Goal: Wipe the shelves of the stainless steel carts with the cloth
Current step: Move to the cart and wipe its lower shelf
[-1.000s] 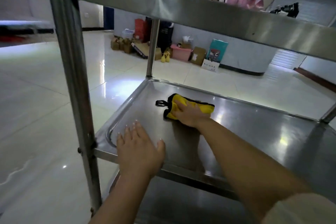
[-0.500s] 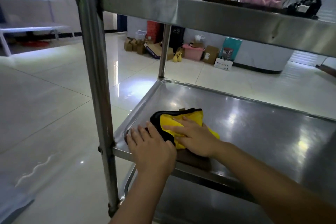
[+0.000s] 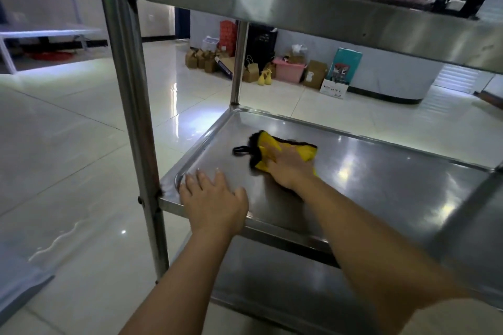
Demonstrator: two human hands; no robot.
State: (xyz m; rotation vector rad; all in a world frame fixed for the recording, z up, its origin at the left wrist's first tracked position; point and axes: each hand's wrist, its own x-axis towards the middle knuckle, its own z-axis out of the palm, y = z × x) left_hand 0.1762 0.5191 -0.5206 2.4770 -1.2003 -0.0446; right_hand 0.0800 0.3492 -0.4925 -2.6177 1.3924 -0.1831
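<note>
With our right hand (image 3: 290,168) pressing flat on the yellow cloth (image 3: 283,153) mid-shelf (image 3: 381,179) and our left hand (image 3: 215,198) braced flat at the front rim, uneven pressure could bunch the cloth, leaving streaks.

Your cloth (image 3: 280,153) sits just above frame centre: yellow, black-edged, bunched flat on the middle shelf (image 3: 381,179), with a black hanging loop trailing left. Your right hand (image 3: 290,168) presses on it, covering its lower part. The shelf is a shiny steel tray with a raised rim, spanning centre to right edge. The cart's (image 3: 128,106) upright post runs down the left-centre; its top shelf crosses the upper frame, a lower shelf shows bottom centre.
</note>
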